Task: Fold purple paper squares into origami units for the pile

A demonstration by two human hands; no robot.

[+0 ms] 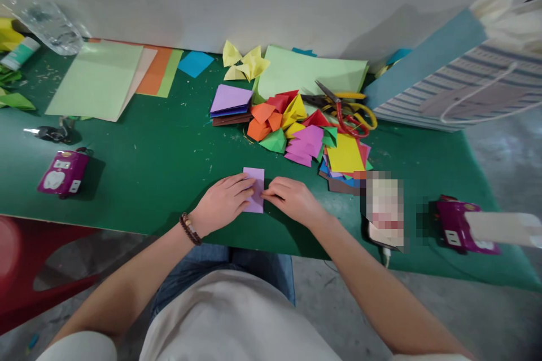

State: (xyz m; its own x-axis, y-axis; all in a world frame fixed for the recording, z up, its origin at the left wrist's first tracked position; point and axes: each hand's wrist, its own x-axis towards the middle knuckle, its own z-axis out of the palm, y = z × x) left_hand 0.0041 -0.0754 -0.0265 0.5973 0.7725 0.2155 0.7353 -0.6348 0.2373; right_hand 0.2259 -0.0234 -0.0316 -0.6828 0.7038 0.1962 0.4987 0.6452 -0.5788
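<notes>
Lilac paper (258, 183) on green table (161, 163), under left hand (223, 205)

Pale wall (190, 0) behind, grey floor (334, 299) below. Left hand flat, covering paper's left part; right hand (293, 201) bunched at its right edge, can't tell if pinching. Pixelated item (384, 197) unreadable, bottle (46, 22) cut off. Two purple socket boxes (64, 172), one red stool (12, 259).

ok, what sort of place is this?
Probably a makeshift paper-craft workspace; home or workshop, can't tell. Signs: folded paper pieces and red-handled scissors on the green tabletop, plus small purple paper under the left hand.
</notes>
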